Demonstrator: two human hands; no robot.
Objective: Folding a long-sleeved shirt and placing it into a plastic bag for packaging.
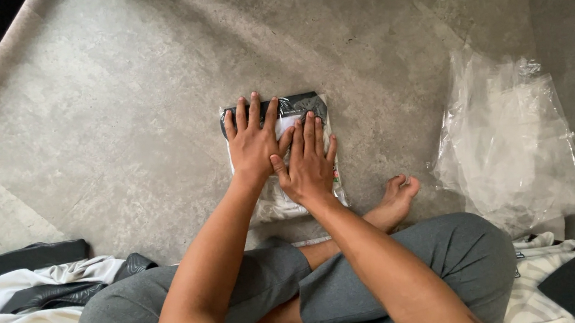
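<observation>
A folded garment in a clear bag (pixel 294 110) is laid on the grey floor (pixel 118 130), just in front of the crossed legs (pixel 450 258). It is pressed by the left hand (pixel 253 144) and the right hand (pixel 308 166), both held flat with fingers spread wide and nothing gripped, the two hands touching at the thumbs. A pile of empty bags (pixel 513 143) is seen to the right, well apart, and white and black garments (pixel 23 314) are seen at the lower left.

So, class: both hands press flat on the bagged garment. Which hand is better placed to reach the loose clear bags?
Probably the right hand: the clear bags lie on its side, while the left hand would cross over the bagged garment.
</observation>
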